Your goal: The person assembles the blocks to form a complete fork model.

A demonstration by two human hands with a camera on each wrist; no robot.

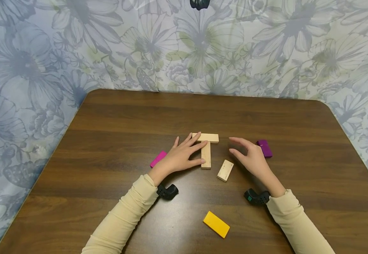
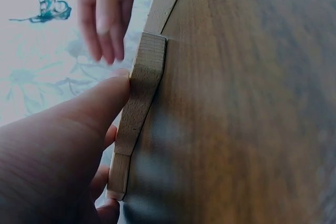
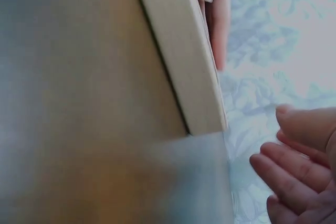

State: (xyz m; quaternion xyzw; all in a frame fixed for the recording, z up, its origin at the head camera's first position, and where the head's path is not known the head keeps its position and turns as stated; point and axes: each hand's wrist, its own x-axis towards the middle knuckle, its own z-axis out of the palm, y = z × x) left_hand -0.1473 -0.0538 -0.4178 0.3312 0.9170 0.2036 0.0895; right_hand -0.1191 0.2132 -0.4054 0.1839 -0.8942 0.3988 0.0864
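Observation:
Two pale wooden blocks form a T on the table: a crosswise block [image 1: 210,138] at the far side and a lengthwise block [image 1: 206,156] meeting it. My left hand [image 1: 180,157] lies over their left side with fingers spread. Its thumb touches the lengthwise block, seen also in the left wrist view [image 2: 143,90], and its fingertips reach the crosswise one. To the right, a loose wooden block [image 1: 225,170] lies at a slant. My right hand [image 1: 252,158] hovers beyond that block with fingers loosely bent and nothing between them.
A magenta block [image 1: 158,159] lies partly hidden behind my left wrist. A purple block [image 1: 264,148] sits just right of my right hand. Nearer the body is a yellow block [image 1: 216,224]. The brown table [image 1: 107,116] ends at a flower-patterned backdrop [image 1: 218,53].

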